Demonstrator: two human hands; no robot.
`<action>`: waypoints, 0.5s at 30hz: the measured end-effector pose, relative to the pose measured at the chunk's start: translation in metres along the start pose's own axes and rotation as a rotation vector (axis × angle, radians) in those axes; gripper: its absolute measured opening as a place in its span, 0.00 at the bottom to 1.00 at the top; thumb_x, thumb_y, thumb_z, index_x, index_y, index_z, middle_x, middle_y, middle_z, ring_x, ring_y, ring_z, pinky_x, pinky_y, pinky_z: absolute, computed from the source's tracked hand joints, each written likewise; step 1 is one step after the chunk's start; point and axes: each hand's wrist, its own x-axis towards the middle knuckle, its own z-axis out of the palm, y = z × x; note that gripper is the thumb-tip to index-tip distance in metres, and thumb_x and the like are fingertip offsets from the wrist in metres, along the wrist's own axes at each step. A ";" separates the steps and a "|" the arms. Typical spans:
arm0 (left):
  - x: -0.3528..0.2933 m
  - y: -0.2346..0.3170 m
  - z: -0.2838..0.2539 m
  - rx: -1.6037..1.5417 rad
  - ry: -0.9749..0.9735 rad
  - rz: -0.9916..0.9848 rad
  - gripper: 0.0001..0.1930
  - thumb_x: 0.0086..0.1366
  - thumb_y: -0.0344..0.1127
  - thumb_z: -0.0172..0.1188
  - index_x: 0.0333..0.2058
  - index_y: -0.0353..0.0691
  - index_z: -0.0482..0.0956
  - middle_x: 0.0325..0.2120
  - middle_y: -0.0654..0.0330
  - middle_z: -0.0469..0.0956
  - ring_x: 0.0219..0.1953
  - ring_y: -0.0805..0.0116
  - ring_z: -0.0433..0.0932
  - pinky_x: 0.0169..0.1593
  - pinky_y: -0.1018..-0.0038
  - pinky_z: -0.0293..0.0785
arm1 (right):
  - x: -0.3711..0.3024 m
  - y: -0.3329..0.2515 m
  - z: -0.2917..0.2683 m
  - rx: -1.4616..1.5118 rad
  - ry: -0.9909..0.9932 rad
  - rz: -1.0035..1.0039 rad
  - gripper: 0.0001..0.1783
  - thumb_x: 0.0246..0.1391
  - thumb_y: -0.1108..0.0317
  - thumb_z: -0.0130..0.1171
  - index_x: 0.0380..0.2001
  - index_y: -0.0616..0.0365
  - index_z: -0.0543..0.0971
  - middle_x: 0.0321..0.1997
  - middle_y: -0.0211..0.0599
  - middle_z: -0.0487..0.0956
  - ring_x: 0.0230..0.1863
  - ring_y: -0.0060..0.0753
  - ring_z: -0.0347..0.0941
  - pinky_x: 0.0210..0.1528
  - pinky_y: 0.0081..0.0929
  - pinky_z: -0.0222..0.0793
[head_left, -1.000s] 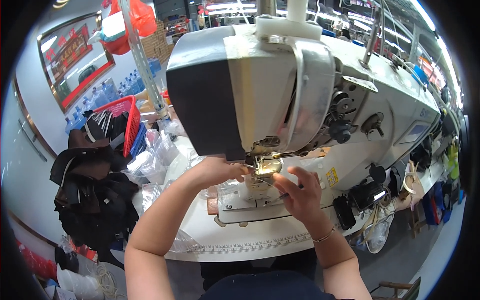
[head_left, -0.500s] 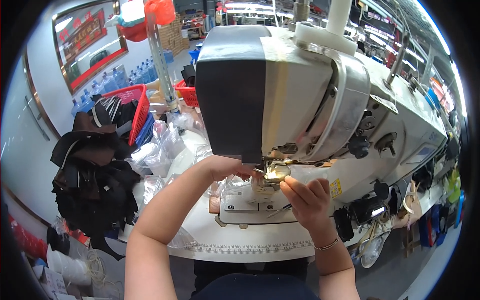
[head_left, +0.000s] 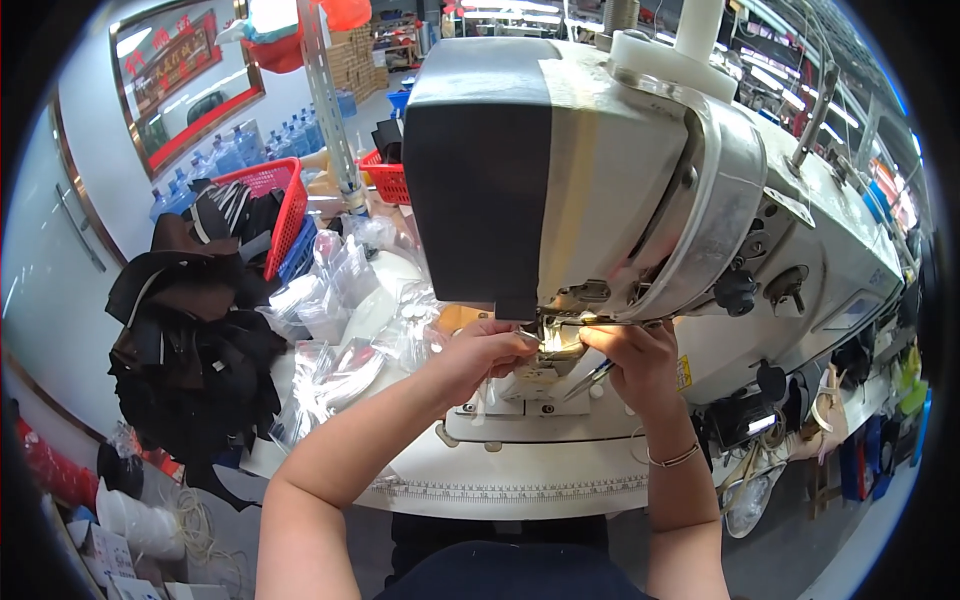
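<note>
A large white and dark grey sewing machine (head_left: 477, 190) stands before me, its lit needle area (head_left: 562, 338) between my hands. My left hand (head_left: 485, 355) is closed at the left of the needle, fingertips pinched together; whatever they hold is too small to make out. From the right, my right hand (head_left: 645, 362) reaches in with its fingers bent and tips at the lit spot. A slim pointed metal tool (head_left: 588, 382) sticks out beneath that palm, seemingly held there; its kind is unclear. Below both hands lies the pale metal machine bed (head_left: 520, 425).
Dark cut pieces (head_left: 200, 370) are heaped at the left, beside a red basket (head_left: 290, 215). Clear plastic bags (head_left: 335, 285) lie on the table left of the machine. A printed ruler strip (head_left: 520, 489) runs along the front edge. Cords and a black box (head_left: 745, 420) sit at right.
My right hand has moved up and in under the machine head, the pointed tool shifting with it. My left hand has turned and come slightly right. The whole view has shifted a little.
</note>
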 end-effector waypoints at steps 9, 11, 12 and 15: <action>0.014 -0.001 -0.022 -0.010 -0.069 0.046 0.08 0.55 0.32 0.56 0.32 0.36 0.74 0.23 0.63 0.72 0.27 0.76 0.70 0.33 0.82 0.66 | -0.019 0.032 0.025 0.127 0.005 0.099 0.12 0.28 0.80 0.58 0.22 0.53 0.80 0.14 0.35 0.72 0.16 0.37 0.69 0.21 0.31 0.59; 0.026 0.009 -0.029 0.029 -0.049 0.021 0.07 0.55 0.33 0.58 0.31 0.37 0.74 0.23 0.64 0.72 0.26 0.77 0.69 0.30 0.80 0.67 | -0.012 0.023 0.027 0.246 0.122 0.146 0.11 0.31 0.80 0.59 0.23 0.54 0.80 0.19 0.36 0.75 0.21 0.40 0.71 0.23 0.29 0.61; 0.025 0.007 -0.029 0.031 -0.052 0.016 0.07 0.55 0.33 0.58 0.31 0.37 0.74 0.23 0.64 0.72 0.26 0.77 0.69 0.30 0.80 0.67 | -0.019 0.019 0.025 0.134 0.077 0.170 0.09 0.36 0.80 0.59 0.26 0.56 0.78 0.23 0.37 0.74 0.25 0.41 0.71 0.24 0.25 0.61; 0.017 0.011 -0.021 0.127 -0.005 -0.024 0.03 0.56 0.31 0.59 0.27 0.38 0.76 0.21 0.65 0.73 0.22 0.79 0.71 0.28 0.82 0.70 | -0.023 -0.033 0.017 0.375 0.276 0.462 0.02 0.47 0.78 0.55 0.26 0.59 0.74 0.22 0.32 0.71 0.24 0.26 0.67 0.23 0.18 0.59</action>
